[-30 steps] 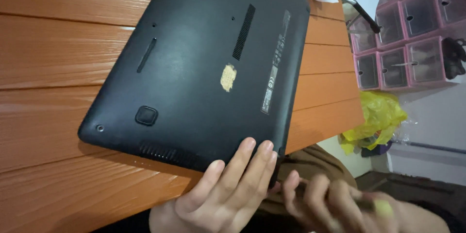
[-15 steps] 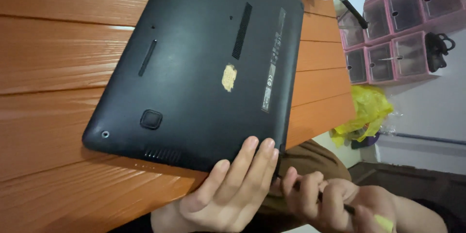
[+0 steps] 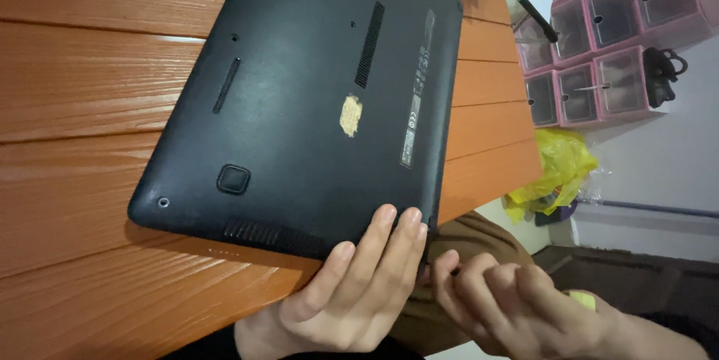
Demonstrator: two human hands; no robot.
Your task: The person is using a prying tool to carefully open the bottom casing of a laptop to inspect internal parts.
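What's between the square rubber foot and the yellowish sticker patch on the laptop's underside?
In the head view, only bare black casing lies between the square foot and the sticker patch on the laptop.

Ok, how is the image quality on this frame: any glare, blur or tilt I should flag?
Head view: strongly tilted; soft glare streaks the wooden table planks; the upturned black laptop is sharp, its vents readable; the left hand on its near edge is clear, the right hand slightly soft; pink drawers behind look a little blurred.
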